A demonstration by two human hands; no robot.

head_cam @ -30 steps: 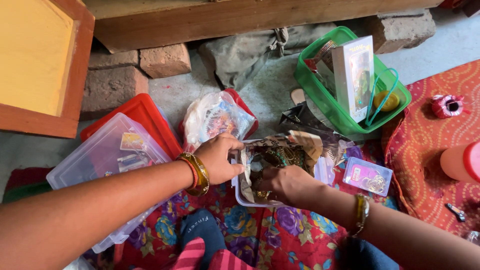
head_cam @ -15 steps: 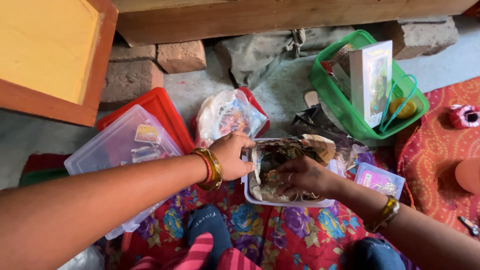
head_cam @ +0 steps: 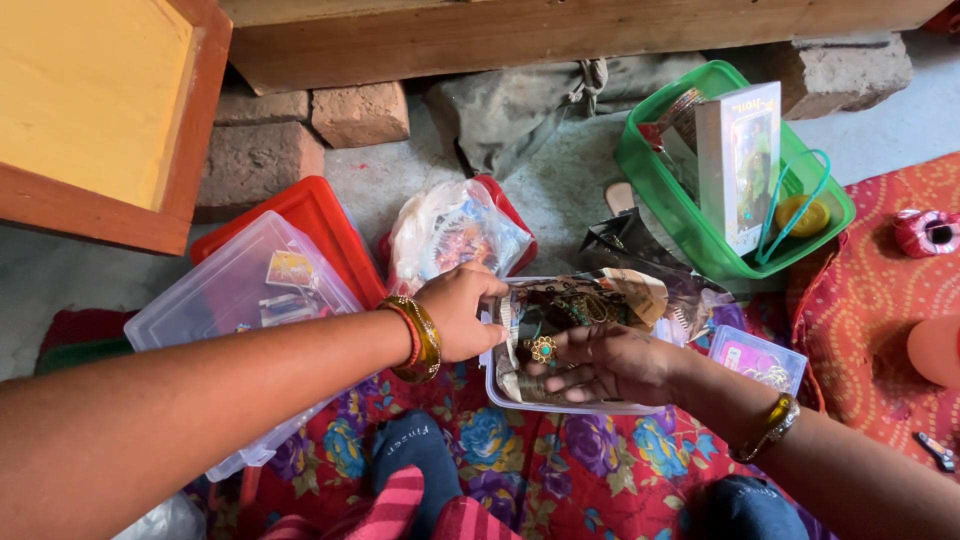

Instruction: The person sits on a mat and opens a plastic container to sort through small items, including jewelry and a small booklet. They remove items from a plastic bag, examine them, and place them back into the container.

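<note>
A small clear plastic box (head_cam: 600,408) lined with paper and filled with jewellery sits on the floral cloth. My left hand (head_cam: 462,312), with gold and red bangles on the wrist, grips the box's left rim and the paper lining. My right hand (head_cam: 610,364) rests over the box, and its fingers pinch a round gold ornament with a teal stone (head_cam: 543,349). More beaded and metal pieces lie under the paper (head_cam: 590,303) inside the box.
A clear lidded box (head_cam: 240,300) on a red lid lies left. A plastic bag (head_cam: 455,235) sits behind. A green basket (head_cam: 680,215) holds a white carton at right. A small clear case (head_cam: 760,358), bricks (head_cam: 360,112), a wooden frame (head_cam: 190,150) and a red cloth (head_cam: 870,300) surround them.
My right hand has turned and lifted the round teal-stoned ornament out of the jewellery, now pinched at the box's left side. The left hand stays on the rim.
</note>
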